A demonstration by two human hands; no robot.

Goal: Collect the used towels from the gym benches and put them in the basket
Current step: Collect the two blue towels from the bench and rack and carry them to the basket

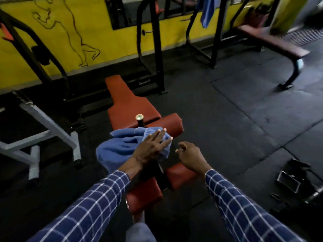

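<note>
A crumpled blue towel (120, 145) lies on the red padded bench (129, 105) in front of me, draped over its near roller pad. My left hand (152, 145) rests flat on the towel with fingers spread and does not grip it. Just right of the towel, my right hand (189, 154) hovers with its fingers loosely curled and nothing in them. A second blue towel (207, 11) hangs from a black rack at the back. No basket is in view.
A dark red flat bench (272, 41) stands at the back right. Black machine frames (150, 49) line the yellow wall. A grey metal frame (43, 130) sits at the left. Black cable attachments (295, 179) lie on the rubber floor at the right.
</note>
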